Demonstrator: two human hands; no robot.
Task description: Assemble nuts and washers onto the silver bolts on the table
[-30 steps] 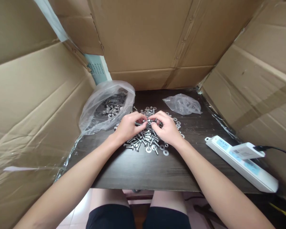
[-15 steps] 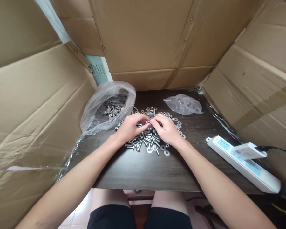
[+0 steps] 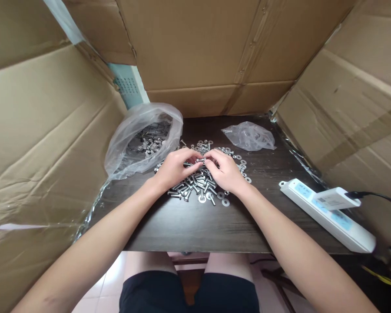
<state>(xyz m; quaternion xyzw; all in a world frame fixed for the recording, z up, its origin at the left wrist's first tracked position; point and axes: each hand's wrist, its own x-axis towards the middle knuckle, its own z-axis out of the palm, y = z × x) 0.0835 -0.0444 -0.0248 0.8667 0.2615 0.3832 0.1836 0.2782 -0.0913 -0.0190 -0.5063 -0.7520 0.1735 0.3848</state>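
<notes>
Both hands meet over a pile of steel bolts and washers (image 3: 198,188) on the dark table (image 3: 195,226). My left hand (image 3: 174,167) pinches a small bolt (image 3: 199,160) by its shank. The fingertips of my right hand (image 3: 226,170) are closed on the same bolt's other end, on a small piece I cannot make out. Loose washers (image 3: 244,167) lie scattered right of the pile.
An open clear plastic bag (image 3: 143,141) holding more metal parts sits at the back left. A smaller crumpled bag (image 3: 250,136) lies at the back right. A white power strip (image 3: 326,213) with a plugged adapter lies on the right. Cardboard walls (image 3: 45,130) enclose the table.
The hands stay together over the pile, with fingers shifting slightly on the bolt. The view has tilted a little, so everything sits somewhat higher in the picture.
</notes>
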